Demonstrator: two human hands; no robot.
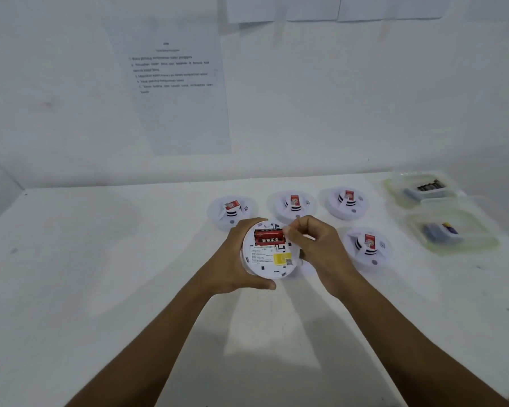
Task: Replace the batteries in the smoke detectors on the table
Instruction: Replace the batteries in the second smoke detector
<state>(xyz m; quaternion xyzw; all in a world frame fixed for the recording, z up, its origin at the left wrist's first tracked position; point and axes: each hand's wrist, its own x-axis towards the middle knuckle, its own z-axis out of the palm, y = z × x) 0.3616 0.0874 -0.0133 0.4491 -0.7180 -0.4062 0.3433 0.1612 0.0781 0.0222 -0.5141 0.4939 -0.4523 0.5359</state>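
My left fingers curled round the upturned smoke detector; my right fingers pinched the red batteries under their tips. I judged a slipped pinch could fling a cell out

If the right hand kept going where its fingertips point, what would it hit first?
Probably the red batteries in the smoke detector that the left hand grips; the right hand is at their end.

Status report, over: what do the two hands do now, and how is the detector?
Left hand grips upturned detector. Right hand at the red batteries, grip unclear. Batteries exposed, nothing blocking.
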